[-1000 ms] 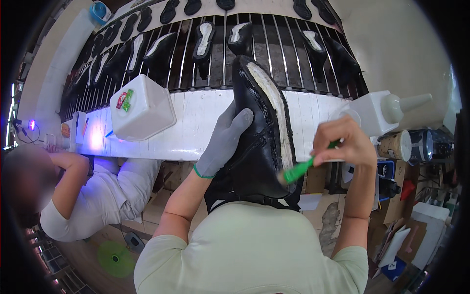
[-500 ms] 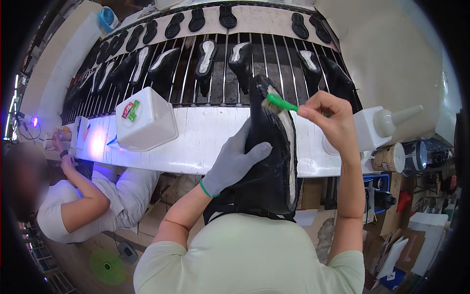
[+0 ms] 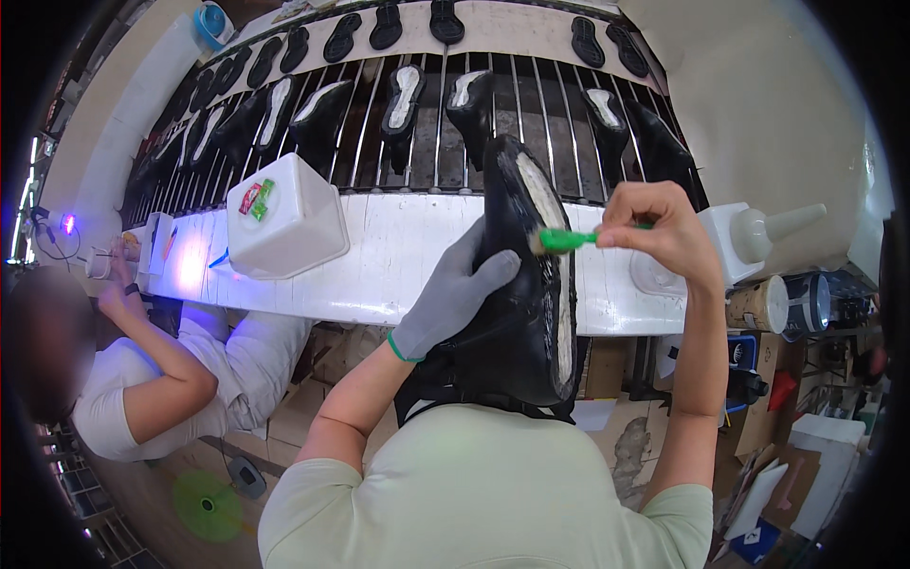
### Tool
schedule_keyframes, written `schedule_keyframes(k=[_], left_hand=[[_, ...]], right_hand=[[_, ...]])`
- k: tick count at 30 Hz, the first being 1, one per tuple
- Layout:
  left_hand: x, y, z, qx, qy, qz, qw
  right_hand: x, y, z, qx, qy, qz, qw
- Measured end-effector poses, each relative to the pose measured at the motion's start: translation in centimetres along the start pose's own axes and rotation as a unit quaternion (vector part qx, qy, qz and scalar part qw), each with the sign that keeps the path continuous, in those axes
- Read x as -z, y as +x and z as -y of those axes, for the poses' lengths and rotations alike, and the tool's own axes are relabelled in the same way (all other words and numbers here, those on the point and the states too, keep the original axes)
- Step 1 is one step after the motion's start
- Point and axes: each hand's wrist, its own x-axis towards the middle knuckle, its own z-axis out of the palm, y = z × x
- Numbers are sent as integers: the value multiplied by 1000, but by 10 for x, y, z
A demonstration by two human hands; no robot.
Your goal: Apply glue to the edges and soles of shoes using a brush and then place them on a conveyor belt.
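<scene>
In my lap, against the table's edge, a black boot [image 3: 512,322] is tilted with its underside turned up to the right; a pale strip runs along that underside. My left hand [image 3: 455,294], in a grey glove with a green cuff, is closed round the boot's side, thumb lying across it. My right hand [image 3: 654,228] is bare and pinches the handle of a green brush [image 3: 566,240]. The bristles touch the black border beside the pale strip, around the middle of the sole. Part of the brush handle is hidden by my fingers.
A white table [image 3: 379,275] carries an upturned white tub [image 3: 284,223] and a white bottle [image 3: 739,237]. Beyond it, several black boots [image 3: 403,100] lie on a metal roller rack, with black soles [image 3: 445,21] behind. At the left sits a person [image 3: 152,389].
My right hand has brought the brush down along the sole, from near the toe to about the middle, and its handle now lies more level. My left hand keeps its hold on the boot.
</scene>
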Motion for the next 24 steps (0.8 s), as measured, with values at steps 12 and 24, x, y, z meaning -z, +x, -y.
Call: schedule_keyframes(k=[12, 24], left_hand=[[7, 2, 4, 19, -51, -39, 998], [17, 13, 23, 84, -91, -11, 992]], right_hand=[[-17, -26, 6, -31, -23, 28, 999], [-18, -34, 9, -21, 31, 134, 990]])
